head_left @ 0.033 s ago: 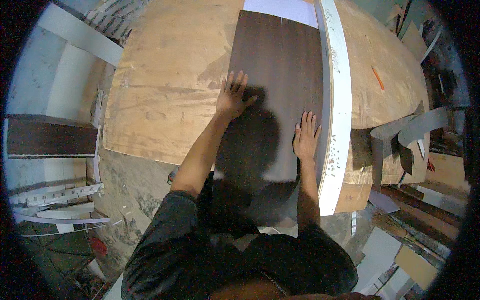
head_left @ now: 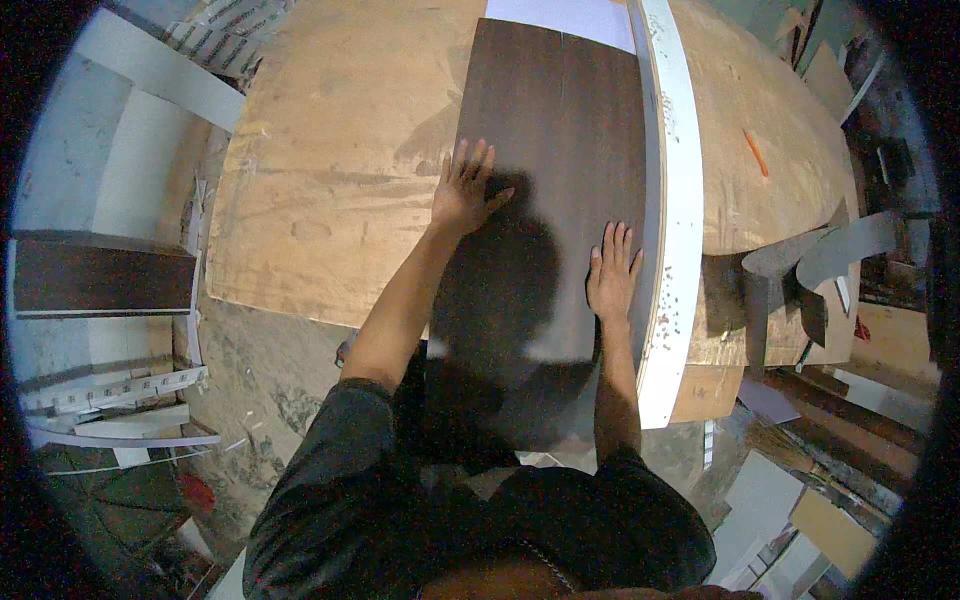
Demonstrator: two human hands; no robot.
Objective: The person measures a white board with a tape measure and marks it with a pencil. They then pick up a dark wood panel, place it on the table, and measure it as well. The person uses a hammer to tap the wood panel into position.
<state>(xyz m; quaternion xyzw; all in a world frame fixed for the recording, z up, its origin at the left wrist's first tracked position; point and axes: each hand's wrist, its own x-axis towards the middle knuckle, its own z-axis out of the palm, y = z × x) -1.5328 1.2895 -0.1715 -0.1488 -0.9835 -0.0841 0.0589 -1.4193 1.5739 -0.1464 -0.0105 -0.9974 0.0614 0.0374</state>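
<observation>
A long dark brown wood-grain board (head_left: 565, 110) lies lengthwise in front of me on a plywood worktop (head_left: 320, 180). My left hand (head_left: 464, 195) rests palm down across the board's left edge, fingers spread and thumb stretched to the right. Close to its right edge, my right hand (head_left: 612, 280) lies flat on the board with straight fingers. Neither hand grips anything. Along the board's right side runs a long white-faced strip (head_left: 682, 180) with dark specks. My shadow covers the near half of the board.
Beyond the board lies a pale lilac-white panel (head_left: 570, 18). Right of the white strip are a slim orange tool (head_left: 755, 153) and curled grey-brown edging (head_left: 785, 265). A dark brown panel (head_left: 100, 278) sits far left. Stacked board offcuts (head_left: 835, 530) stand at lower right.
</observation>
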